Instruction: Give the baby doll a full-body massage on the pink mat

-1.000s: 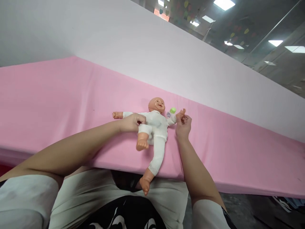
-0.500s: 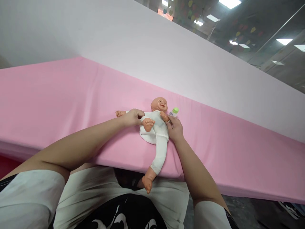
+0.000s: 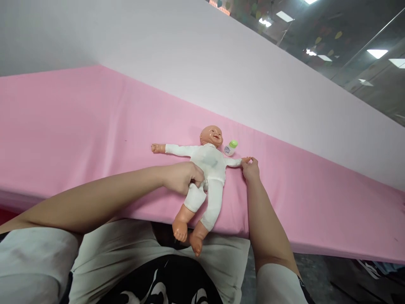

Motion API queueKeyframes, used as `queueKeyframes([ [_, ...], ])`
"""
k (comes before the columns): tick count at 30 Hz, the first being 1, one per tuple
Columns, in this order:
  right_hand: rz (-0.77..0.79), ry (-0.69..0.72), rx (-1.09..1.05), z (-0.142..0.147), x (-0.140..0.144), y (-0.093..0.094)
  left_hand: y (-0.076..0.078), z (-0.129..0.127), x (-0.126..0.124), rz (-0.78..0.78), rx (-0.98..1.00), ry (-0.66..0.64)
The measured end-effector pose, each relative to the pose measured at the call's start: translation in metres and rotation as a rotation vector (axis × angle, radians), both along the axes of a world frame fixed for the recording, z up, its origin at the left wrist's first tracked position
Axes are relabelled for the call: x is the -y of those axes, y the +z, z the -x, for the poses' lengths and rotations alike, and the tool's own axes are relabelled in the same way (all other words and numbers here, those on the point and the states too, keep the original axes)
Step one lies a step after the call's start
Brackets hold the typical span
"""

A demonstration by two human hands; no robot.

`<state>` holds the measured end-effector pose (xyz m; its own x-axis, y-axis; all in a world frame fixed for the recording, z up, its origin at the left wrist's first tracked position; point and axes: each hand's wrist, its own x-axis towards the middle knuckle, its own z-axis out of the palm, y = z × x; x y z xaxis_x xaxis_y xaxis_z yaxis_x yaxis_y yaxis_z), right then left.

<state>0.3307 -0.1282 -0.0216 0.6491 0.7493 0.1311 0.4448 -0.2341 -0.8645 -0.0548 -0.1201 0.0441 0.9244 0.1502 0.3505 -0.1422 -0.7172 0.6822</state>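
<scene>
A pink padded surface runs across the view, with a pale wall rising behind its far edge and the person's white shirt showing below its near edge.

The left hand comes in from the left, its forearm lying across the near edge of the pink surface. The hand is curled and pressed against the doll at the hip, its fingers closed on the white suit where the doll's nearer leg begins.

The doll lies on its back close to the near edge, roughly in the middle of the pink surface, head toward the wall. It wears a white one-piece suit. One arm is stretched out flat to the left, its bare hand resting on the pink cover. Both legs point toward the person and hang over the near edge, the two bare feet side by side above the shirt.

Just beside the doll's head, on the right, lies a small bottle with a green cap, tilted on the pink cover.

The right hand reaches in from the lower right and pinches the doll's other hand at the end of its outstretched sleeve, thumb and fingertips closed on it, holding that arm out flat to the right.
</scene>
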Motion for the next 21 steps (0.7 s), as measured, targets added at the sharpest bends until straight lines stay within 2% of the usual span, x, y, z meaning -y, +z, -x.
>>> queueKeyframes([
  [2,0.065,-0.02,0.092,-0.001,0.0,0.001,-0.004,-0.002,0.0,-0.01,0.013,-0.011],
  [4,0.025,-0.004,0.056,0.006,0.002,0.005,-0.006,-0.002,-0.003,0.004,0.029,0.025],
  [7,-0.207,0.063,-0.038,0.027,0.007,0.014,-0.006,-0.001,-0.014,0.071,0.08,0.137],
  [9,-0.35,0.104,0.001,0.047,0.011,0.021,-0.007,0.0,-0.023,0.124,0.116,0.248],
  [11,-0.418,0.14,0.104,0.068,0.014,0.026,-0.009,0.0,-0.032,0.141,0.144,0.393],
  [14,-0.382,0.275,0.312,0.094,0.015,0.029,-0.014,0.001,-0.045,0.074,0.11,0.58],
  [18,-0.277,0.534,0.678,0.109,0.011,0.025,-0.021,0.001,-0.056,0.048,-0.006,0.636],
  [21,-0.263,0.591,0.782,0.108,0.008,0.023,-0.024,0.0,-0.058,0.085,-0.019,0.66],
])
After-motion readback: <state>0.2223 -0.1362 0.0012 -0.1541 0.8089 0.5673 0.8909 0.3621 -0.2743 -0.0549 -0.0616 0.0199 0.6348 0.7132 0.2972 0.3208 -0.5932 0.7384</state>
